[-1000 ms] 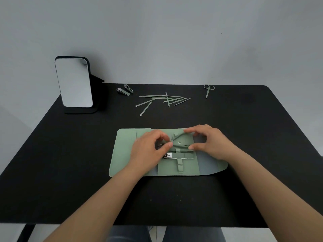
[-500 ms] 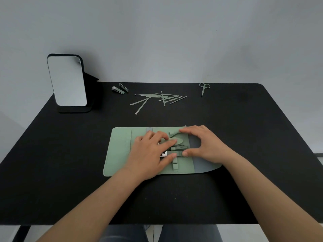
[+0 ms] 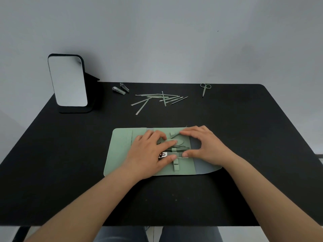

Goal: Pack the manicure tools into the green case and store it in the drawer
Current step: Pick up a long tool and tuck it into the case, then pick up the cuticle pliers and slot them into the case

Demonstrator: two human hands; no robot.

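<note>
The green case [image 3: 120,151] lies open and flat on the black table [image 3: 253,137]. A green-handled nipper [image 3: 180,143] sits in its middle panel under the straps, with a metal tool [image 3: 163,155] below it. My left hand [image 3: 148,154] rests on the case, its straight fingers pressing the nipper and the metal tool. My right hand [image 3: 208,145] spans the same panel, index finger touching the nipper's upper end and thumb pressing near the lower strap. Several thin green tools [image 3: 157,99], two nail clippers [image 3: 120,89] and small scissors [image 3: 204,89] lie at the table's far side.
A standing mirror [image 3: 67,81] on a black base is at the far left corner. The grey wall runs right behind the table. No drawer is in view.
The nipper, held raised between both hands a second ago, now lies flat in the case. Both hands lowered onto it and press it down.
</note>
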